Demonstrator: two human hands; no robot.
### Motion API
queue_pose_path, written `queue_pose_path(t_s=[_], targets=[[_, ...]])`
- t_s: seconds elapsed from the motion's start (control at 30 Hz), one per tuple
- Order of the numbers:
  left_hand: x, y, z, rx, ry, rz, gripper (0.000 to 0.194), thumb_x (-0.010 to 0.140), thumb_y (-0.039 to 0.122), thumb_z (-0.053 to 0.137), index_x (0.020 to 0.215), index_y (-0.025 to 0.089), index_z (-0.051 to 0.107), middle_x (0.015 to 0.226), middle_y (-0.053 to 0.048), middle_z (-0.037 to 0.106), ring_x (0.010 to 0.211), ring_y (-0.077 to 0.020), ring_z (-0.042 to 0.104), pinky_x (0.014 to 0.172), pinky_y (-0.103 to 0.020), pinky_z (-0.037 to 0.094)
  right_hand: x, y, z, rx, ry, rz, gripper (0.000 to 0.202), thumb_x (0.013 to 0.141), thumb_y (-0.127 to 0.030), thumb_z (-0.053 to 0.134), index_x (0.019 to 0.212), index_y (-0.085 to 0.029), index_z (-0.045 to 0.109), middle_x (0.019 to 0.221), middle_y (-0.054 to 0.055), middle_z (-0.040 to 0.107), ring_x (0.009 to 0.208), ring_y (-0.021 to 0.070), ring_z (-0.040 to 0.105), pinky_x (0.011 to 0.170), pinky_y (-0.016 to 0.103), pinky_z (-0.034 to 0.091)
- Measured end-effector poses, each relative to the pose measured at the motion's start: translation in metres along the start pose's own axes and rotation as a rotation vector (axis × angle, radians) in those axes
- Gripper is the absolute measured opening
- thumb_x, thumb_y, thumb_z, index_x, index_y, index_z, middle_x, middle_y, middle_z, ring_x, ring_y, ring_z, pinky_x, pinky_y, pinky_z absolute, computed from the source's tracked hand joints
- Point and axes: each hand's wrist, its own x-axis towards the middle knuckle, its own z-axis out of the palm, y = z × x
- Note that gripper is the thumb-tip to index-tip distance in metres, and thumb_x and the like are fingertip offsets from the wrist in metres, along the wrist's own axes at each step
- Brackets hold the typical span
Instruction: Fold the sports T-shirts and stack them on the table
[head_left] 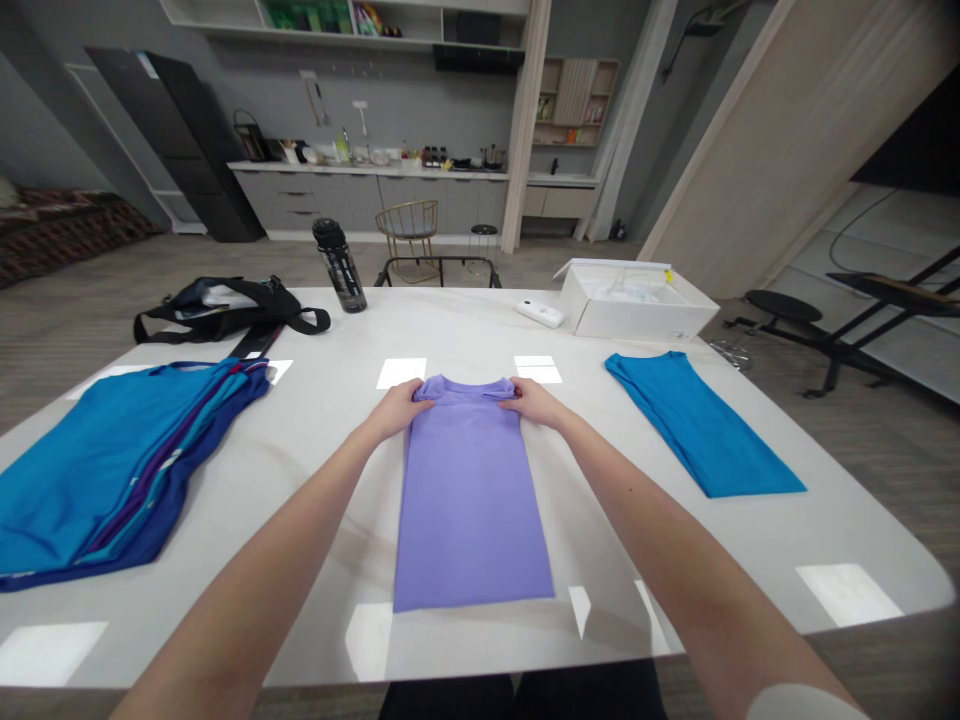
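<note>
A lavender T-shirt (469,500), folded into a long narrow panel, lies flat on the white table in front of me, its neckline at the far end. My left hand (400,407) pinches its far left corner, thumb on top of the cloth. At the far right corner, my right hand (534,402) grips the fabric in the same way. To the right lies a blue garment (701,425), folded into a similar long strip. A stack of blue, teal and purple clothes (127,460) rests at the left.
The white table (615,600) holds a black bag (225,310), a dark water bottle (341,268), a small white device (540,313) and an open white box (637,305) along its far side. Beyond it stand a gold-framed chair (409,225) and a kitchen counter (337,185).
</note>
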Motion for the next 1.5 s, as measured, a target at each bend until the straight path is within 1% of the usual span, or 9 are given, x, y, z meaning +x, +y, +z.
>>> queue_pose_path(t_s=[0.17, 0.37, 0.5, 0.87, 1.0, 1.13, 1.27, 1.37, 1.5], targets=[[-0.018, 0.036, -0.007, 0.119, 0.124, 0.133, 0.019, 0.087, 0.041, 0.058, 0.081, 0.023, 0.063, 0.071, 0.001, 0.062, 0.069, -0.0181, 0.055, 0.064, -0.027, 0.037, -0.037, -0.024, -0.022, -0.027, 0.161, -0.162, 0.015, 0.079, -0.031, 0.065, 0.089, -0.02, 0.068, 0.084, 0.001, 0.069, 0.077, 0.0189, 0.058, 0.071, 0.028, 0.043], [-0.058, 0.131, -0.02, 0.099, 0.225, 0.394, 0.019, 0.094, 0.034, 0.052, 0.094, 0.023, 0.067, 0.088, -0.003, 0.07, 0.081, -0.0199, 0.062, 0.075, -0.029, 0.043, -0.127, -0.052, -0.073, -0.091, 0.345, -0.226, 0.016, 0.086, -0.034, 0.062, 0.087, -0.02, 0.07, 0.08, 0.002, 0.069, 0.074, 0.0204, 0.057, 0.07, 0.029, 0.044], [-0.084, 0.191, -0.016, 0.032, 0.182, 0.561, 0.019, 0.096, 0.032, 0.053, 0.1, 0.022, 0.068, 0.095, -0.003, 0.072, 0.086, -0.0194, 0.064, 0.081, -0.028, 0.047, -0.2, -0.052, -0.115, -0.084, 0.448, -0.232, 0.023, 0.088, -0.04, 0.063, 0.092, -0.019, 0.073, 0.088, 0.004, 0.072, 0.08, 0.0225, 0.06, 0.073, 0.032, 0.047], [-0.09, 0.351, 0.059, -0.082, 0.107, 0.906, 0.022, 0.097, 0.026, 0.052, 0.107, 0.023, 0.071, 0.098, -0.005, 0.072, 0.091, -0.0196, 0.064, 0.083, -0.028, 0.049, -0.351, -0.048, -0.237, -0.224, 0.861, -0.184, 0.029, 0.088, -0.047, 0.068, 0.098, -0.02, 0.075, 0.093, 0.004, 0.074, 0.088, 0.0242, 0.066, 0.08, 0.035, 0.052], [-0.098, 0.397, 0.09, -0.27, 0.087, 0.927, 0.018, 0.095, 0.03, 0.058, 0.102, 0.023, 0.073, 0.089, -0.002, 0.07, 0.081, -0.017, 0.062, 0.077, -0.026, 0.049, -0.398, -0.047, -0.276, -0.261, 0.98, -0.21, 0.026, 0.087, -0.047, 0.072, 0.097, -0.023, 0.075, 0.094, 0.004, 0.073, 0.089, 0.0247, 0.067, 0.084, 0.04, 0.054], [-0.082, 0.437, 0.122, -0.502, -0.024, 0.748, 0.018, 0.091, 0.035, 0.063, 0.1, 0.022, 0.072, 0.084, 0.001, 0.067, 0.071, -0.0141, 0.059, 0.066, -0.024, 0.048, -0.398, -0.034, -0.319, -0.277, 1.031, -0.2, 0.026, 0.087, -0.046, 0.073, 0.099, -0.023, 0.075, 0.096, 0.005, 0.073, 0.091, 0.0237, 0.067, 0.085, 0.039, 0.054], [-0.032, 0.448, 0.166, -0.628, -0.125, 0.546, 0.021, 0.088, 0.035, 0.063, 0.101, 0.02, 0.069, 0.083, 0.002, 0.065, 0.067, -0.0136, 0.058, 0.061, -0.024, 0.049, -0.349, 0.017, -0.356, -0.302, 0.992, -0.132, 0.029, 0.088, -0.043, 0.07, 0.104, -0.019, 0.075, 0.096, 0.004, 0.072, 0.091, 0.0229, 0.065, 0.082, 0.036, 0.052], [0.018, 0.424, 0.213, -0.616, -0.146, 0.422, 0.02, 0.085, 0.034, 0.064, 0.097, 0.019, 0.067, 0.079, 0.002, 0.064, 0.066, -0.0145, 0.059, 0.059, -0.025, 0.05, -0.296, 0.076, -0.364, -0.349, 0.929, -0.052, 0.025, 0.086, -0.036, 0.068, 0.1, -0.017, 0.075, 0.091, 0.004, 0.072, 0.084, 0.0203, 0.062, 0.078, 0.031, 0.048], [0.075, 0.369, 0.271, -0.421, -0.174, 0.304, 0.01, 0.083, 0.029, 0.065, 0.082, 0.019, 0.062, 0.07, 0.002, 0.06, 0.061, -0.0149, 0.059, 0.059, -0.027, 0.05, -0.234, 0.145, -0.347, -0.396, 0.784, 0.126, 0.016, 0.081, -0.029, 0.064, 0.086, -0.016, 0.073, 0.076, 0.002, 0.068, 0.072, 0.0176, 0.055, 0.069, 0.028, 0.04]])
